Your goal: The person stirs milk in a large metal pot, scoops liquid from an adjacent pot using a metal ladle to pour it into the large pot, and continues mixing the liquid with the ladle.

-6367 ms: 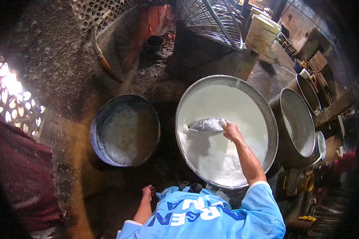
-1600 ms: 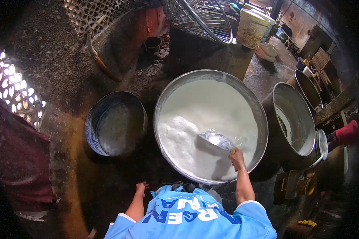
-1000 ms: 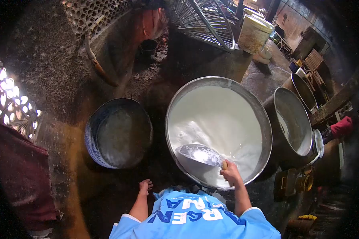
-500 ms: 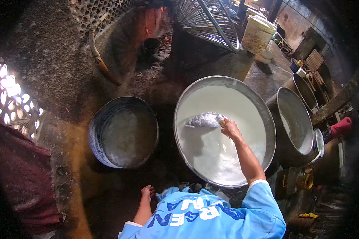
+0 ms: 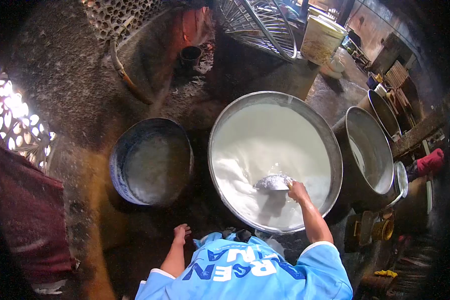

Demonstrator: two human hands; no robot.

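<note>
My right hand (image 5: 298, 191) is closed around the short handle of a metal scoop (image 5: 273, 182). The scoop sits low over the white liquid (image 5: 265, 125) in a large round metal vat (image 5: 216, 187), near the side closest to me. Splashes and ripples show around it, and whether its edge dips under the surface I cannot tell. My left hand (image 5: 182, 232) hangs at my side, holding nothing, fingers loosely stretched. It is nearest to a smaller dark round tub (image 5: 116, 177) with cloudy contents, left of the vat.
More large metal vats (image 5: 352, 150) stand close on the right. Behind are a white bucket (image 5: 322, 40) and a frame of metal bars (image 5: 265, 30). A dark red cloth (image 5: 25, 220) hangs at left. A red sleeve (image 5: 430, 162) shows at far right.
My right hand has brought the scoop toward me and to the right, lower in the vat. The white heap that filled it is gone, and the liquid is now stirred up on the left.
</note>
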